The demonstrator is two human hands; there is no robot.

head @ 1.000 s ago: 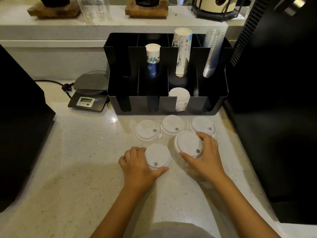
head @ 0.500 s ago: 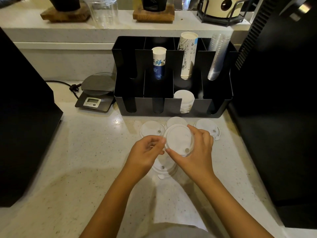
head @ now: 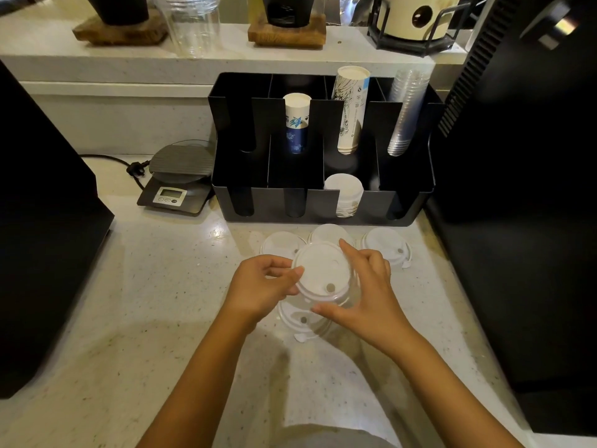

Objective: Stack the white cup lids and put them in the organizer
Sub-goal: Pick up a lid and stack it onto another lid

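Observation:
Both hands hold one white cup lid (head: 321,271) in the air above the counter. My right hand (head: 365,292) grips its right rim and near edge. My left hand (head: 261,286) pinches its left rim. Directly beneath it, another white lid (head: 298,323) lies on the counter, partly hidden. Three more white lids sit in a row near the organizer: left (head: 281,244), middle (head: 329,232), right (head: 386,245). The black organizer (head: 323,215) stands behind them, with a short stack of white lids (head: 344,192) in one front slot.
The organizer's back slots hold a blue-printed paper cup stack (head: 295,124), a white paper cup stack (head: 350,108) and clear plastic cups (head: 405,114). A small scale (head: 179,179) sits to its left. Black machines flank the counter at left (head: 42,221) and right (head: 517,189).
My right hand lifted a lid off the counter and carried it left, over the lid that my left hand had rested on. My left hand rose from that lid and took the lifted lid's rim.

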